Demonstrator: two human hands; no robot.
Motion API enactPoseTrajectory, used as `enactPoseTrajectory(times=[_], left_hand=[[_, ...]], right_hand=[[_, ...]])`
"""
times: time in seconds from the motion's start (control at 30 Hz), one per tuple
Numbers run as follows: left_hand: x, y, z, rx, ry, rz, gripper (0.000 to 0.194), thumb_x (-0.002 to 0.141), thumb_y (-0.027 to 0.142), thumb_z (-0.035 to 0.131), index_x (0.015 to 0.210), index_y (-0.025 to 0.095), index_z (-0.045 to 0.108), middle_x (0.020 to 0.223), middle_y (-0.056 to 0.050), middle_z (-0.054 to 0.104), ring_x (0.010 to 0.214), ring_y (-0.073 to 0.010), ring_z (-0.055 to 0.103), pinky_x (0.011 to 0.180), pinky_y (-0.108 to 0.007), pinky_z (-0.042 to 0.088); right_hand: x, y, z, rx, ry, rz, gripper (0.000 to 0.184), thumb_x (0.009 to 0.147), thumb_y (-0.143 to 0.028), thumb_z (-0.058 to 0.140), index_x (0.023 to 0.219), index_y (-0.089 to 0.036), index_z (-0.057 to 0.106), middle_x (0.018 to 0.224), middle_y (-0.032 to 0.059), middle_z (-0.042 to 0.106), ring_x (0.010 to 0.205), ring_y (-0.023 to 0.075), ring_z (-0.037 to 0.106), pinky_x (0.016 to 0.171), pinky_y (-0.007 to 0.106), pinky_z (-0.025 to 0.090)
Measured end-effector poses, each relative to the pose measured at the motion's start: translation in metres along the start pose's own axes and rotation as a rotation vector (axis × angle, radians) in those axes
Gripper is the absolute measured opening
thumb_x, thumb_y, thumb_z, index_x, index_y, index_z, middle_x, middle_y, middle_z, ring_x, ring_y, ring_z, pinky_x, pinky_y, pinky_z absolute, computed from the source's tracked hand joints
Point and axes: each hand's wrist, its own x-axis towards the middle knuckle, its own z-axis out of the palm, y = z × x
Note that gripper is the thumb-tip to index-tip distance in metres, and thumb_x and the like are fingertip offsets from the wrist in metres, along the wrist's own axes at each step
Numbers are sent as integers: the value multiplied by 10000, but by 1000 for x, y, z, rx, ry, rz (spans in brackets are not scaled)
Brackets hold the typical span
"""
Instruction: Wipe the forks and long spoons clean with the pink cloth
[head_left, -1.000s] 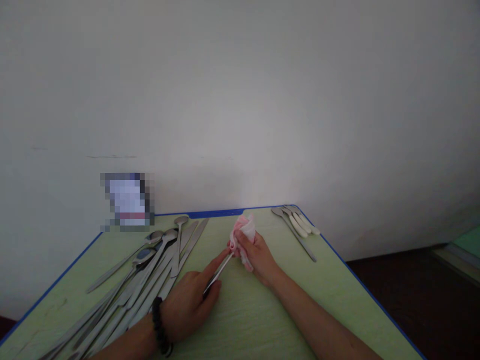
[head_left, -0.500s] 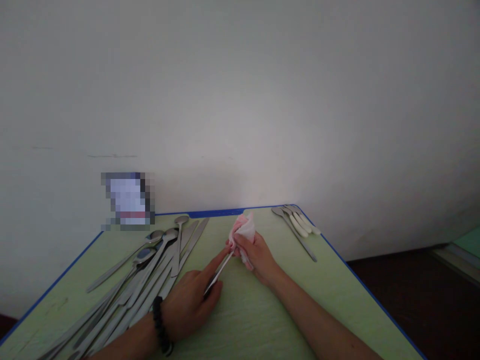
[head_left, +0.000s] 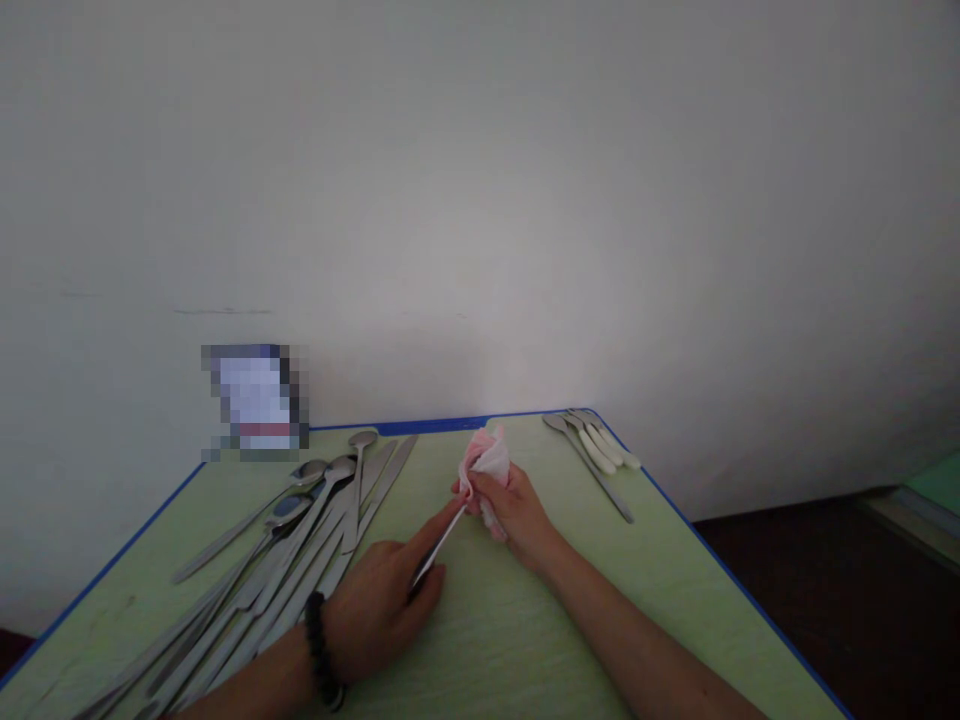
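My left hand (head_left: 382, 595), with a dark beaded bracelet at its wrist, is closed around a slim metal piece of cutlery (head_left: 442, 545). Its index finger stretches along the shaft toward the cloth. A pink and white cloth (head_left: 491, 462) is bunched over the far end, so the kind of cutlery is hidden. My right hand (head_left: 521, 510) pinches the cloth around that end, thumb on top. Left of my hands lies a loose pile of long spoons (head_left: 341, 470) and table knives (head_left: 390, 485), partly behind my left forearm.
At the table's far right corner lie a metal spoon (head_left: 592, 460) and several pieces with white handles (head_left: 600, 450). A blurred-out upright object (head_left: 259, 395) stands at the back left. The green table (head_left: 525, 640) has a blue edge and meets a pale wall (head_left: 480, 200).
The cloth has shifted slightly in my right hand, its folds lying a little differently around the cutlery. Both hands stay in nearly the same place.
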Motion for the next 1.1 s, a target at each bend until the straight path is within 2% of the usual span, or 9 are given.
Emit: enactPoseTrajectory(times=[0.13, 0.33, 0.67, 0.83, 1.1], left_hand=[[0, -1, 1, 31, 12, 10, 553, 878, 199, 323, 1412, 186, 182, 491, 77, 415, 414, -119, 397, 456, -194, 260], [0, -1, 1, 42, 12, 11, 558, 878, 199, 331, 1412, 206, 170, 489, 84, 383, 424, -120, 395, 460, -194, 265], [0, -2, 2, 33, 28, 10, 578, 886, 219, 347, 1418, 200, 119, 503, 86, 406, 451, -128, 446, 492, -208, 276], [0, -2, 1, 12, 4, -3, 569, 899, 235, 334, 1418, 197, 104, 513, 81, 443, 462, -135, 470, 496, -211, 283], [0, 0, -1, -23, 35, 21, 582, 888, 216, 338, 1419, 205, 100, 579, 61, 513, 477, -127, 466, 499, -207, 300]], right_hand=[[-2, -3, 3, 6, -2, -14, 252, 696, -391, 637, 723, -147, 579, 616, 15, 628, 505, 103, 530, 514, 223, 428], [-4, -7, 6, -24, 39, -22, 384, 735, -516, 562, 649, -142, 588, 564, 23, 613, 478, 106, 524, 489, 223, 425], [0, -1, 3, 50, 54, 36, 555, 725, -664, 445, 761, -143, 634, 666, 80, 671, 537, 153, 586, 513, 266, 467], [0, -3, 4, 79, 63, 51, 549, 719, -663, 454, 753, -143, 627, 655, 81, 671, 512, 147, 576, 489, 255, 453], [-2, -6, 6, 61, 70, 58, 532, 721, -647, 473, 733, -138, 628, 643, 74, 667, 492, 145, 571, 496, 265, 459]])
